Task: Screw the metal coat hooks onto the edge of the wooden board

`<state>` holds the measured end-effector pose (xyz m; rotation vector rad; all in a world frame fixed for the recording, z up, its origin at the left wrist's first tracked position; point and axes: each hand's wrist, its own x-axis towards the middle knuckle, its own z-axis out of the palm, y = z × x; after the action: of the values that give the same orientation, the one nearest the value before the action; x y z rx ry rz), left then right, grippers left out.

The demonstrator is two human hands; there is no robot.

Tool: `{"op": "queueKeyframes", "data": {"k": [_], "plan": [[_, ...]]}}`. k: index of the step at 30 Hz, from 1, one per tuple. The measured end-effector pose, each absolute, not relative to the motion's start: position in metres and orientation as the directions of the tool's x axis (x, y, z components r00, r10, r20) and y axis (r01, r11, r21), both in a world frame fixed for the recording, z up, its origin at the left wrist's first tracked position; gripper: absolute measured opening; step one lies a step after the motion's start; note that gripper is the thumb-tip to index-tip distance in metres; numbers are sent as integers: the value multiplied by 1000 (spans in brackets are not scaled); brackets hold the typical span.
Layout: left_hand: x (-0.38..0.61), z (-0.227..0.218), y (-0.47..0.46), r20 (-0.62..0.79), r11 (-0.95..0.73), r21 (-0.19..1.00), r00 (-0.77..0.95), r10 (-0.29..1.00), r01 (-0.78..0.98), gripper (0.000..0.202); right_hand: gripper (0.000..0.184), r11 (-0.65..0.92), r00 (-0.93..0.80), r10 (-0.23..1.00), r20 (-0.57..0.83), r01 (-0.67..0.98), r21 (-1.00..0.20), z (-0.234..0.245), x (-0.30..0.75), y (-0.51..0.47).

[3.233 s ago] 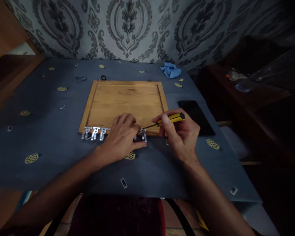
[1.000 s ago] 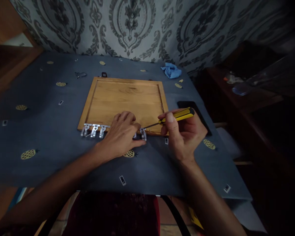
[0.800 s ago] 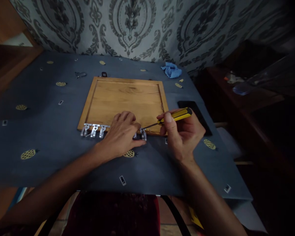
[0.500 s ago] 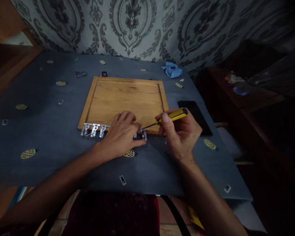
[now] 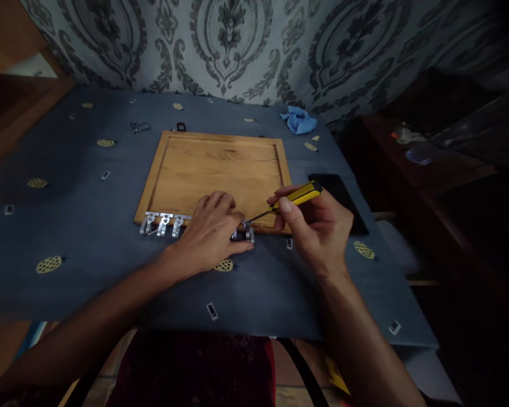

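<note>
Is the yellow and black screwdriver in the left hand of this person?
No, the screwdriver is in the right hand, while the left hand is at the near edge of the wooden board.

Wooden panel, shiny metal fittings, plastic-handled screwdriver

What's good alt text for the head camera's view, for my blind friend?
A person's right hand holds a yellow-and-black screwdriver, its tip at the rightmost silver fitting in a row along a wooden panel's near edge, while the left hand lies across that edge. The panel rests on a dark blue tablecloth.
</note>
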<state>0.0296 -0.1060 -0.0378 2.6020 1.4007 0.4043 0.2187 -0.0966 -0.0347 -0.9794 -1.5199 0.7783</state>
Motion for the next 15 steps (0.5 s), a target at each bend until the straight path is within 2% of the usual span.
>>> {"op": "queueKeyframes", "data": {"k": [9, 15], "plan": [[30, -37, -107, 153, -554, 255, 533, 832, 792, 42, 14, 456, -16, 886, 464, 217, -863, -40, 212, -99], [30, -35, -107, 134, -549, 258, 533, 835, 795, 44, 16, 449, 0, 885, 466, 270, -852, -40, 210, -99]]}}
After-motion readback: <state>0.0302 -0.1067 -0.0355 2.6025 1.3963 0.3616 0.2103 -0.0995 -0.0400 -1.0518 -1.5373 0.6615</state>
